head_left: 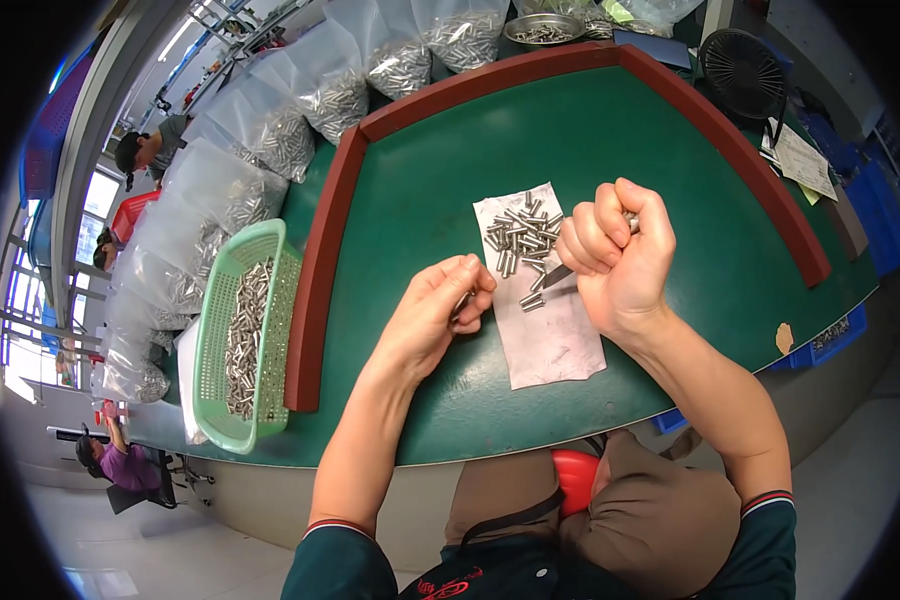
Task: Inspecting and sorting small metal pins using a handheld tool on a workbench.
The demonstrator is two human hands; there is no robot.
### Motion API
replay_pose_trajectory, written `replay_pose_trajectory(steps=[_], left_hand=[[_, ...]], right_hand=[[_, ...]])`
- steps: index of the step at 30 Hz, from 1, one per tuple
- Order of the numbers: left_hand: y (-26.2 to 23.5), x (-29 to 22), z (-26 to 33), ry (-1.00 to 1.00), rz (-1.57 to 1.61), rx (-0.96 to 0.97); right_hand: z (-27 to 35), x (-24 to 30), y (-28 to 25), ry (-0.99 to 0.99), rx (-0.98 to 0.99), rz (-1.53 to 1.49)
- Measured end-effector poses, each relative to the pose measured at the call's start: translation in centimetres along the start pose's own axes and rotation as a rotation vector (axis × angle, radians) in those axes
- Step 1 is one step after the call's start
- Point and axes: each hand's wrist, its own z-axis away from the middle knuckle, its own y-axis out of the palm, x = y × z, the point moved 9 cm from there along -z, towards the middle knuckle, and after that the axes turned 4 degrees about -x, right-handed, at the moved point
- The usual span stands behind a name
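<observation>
A pile of small metal pins lies on a stained pale cloth on the green tabletop. My right hand is closed in a fist around a tool with a pointed, dark metal tip. That tip reaches down at the pile's near right side, beside a few pins lying apart from the rest. The fist hides most of the tool. To the left of the cloth, my left hand is closed with its fingers curled together. What it holds, if anything, is hidden.
Dark red wooden rails border the table. Left of them stands a green plastic basket full of metal pins. Clear bags of metal parts line the far and left sides. A black fan is at the far right. People sit at left.
</observation>
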Motion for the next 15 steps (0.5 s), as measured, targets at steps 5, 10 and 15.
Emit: replay_pose_trajectory(steps=[5, 10, 15], left_hand=[[1.9, -2.8, 1.0, 0.395, -0.755, -0.226], [5.3, -3.3, 1.9, 0.724, -1.034, -0.147], [6.8, -2.6, 1.7, 0.86, -1.265, -0.072]], right_hand=[[-0.2, 0.5, -0.1, -0.027, -0.007, -0.009], [-0.3, 0.9, -0.4, -0.046, -0.037, -0.002], [-0.3, 1.1, -0.4, -0.045, -0.037, 0.002]])
